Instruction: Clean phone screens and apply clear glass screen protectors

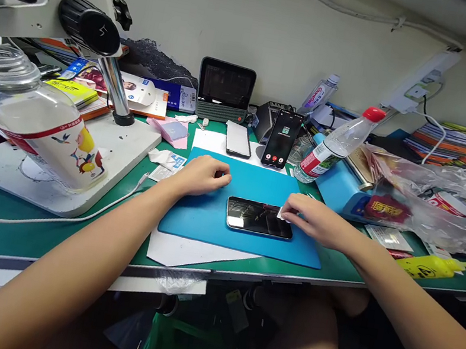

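Head view: right hand [307, 215] pinches a half-hidden scrap [281, 213]; left hand [202, 175] curled, contents unclear.

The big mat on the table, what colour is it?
The mat is bright blue. It shows best in the head view.

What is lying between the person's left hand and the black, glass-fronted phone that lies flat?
In the head view, only a bare stretch of the flat blue mat lies between the left hand and the phone.
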`<act>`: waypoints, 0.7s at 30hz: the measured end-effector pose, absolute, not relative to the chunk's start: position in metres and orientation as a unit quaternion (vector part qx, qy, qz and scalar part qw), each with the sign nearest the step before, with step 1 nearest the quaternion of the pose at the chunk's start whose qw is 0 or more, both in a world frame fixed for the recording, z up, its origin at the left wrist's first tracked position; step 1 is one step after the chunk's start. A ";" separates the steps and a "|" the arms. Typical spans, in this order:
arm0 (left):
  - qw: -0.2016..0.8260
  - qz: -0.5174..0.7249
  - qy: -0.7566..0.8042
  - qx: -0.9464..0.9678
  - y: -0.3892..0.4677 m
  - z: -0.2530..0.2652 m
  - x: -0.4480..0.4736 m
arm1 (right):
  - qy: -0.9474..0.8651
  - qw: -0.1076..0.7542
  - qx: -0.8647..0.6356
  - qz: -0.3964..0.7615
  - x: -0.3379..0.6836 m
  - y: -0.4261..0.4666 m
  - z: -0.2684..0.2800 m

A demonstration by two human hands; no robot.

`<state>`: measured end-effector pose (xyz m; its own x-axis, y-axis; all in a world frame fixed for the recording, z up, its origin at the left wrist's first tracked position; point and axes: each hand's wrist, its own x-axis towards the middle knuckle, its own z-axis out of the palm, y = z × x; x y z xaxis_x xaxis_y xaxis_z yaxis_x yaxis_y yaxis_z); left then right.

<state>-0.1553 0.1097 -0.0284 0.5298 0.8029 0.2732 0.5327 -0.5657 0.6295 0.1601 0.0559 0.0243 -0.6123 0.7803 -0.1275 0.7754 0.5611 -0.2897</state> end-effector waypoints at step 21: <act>0.246 0.286 0.399 0.836 0.112 -0.032 -0.155 | -0.895 0.053 -0.407 0.172 0.111 0.057 0.011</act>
<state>-0.1547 0.1115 -0.0320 0.5185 0.8075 0.2812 0.5265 -0.5606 0.6391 0.1111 0.0572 0.0113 -0.6625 0.7476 -0.0455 0.7114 0.6091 -0.3504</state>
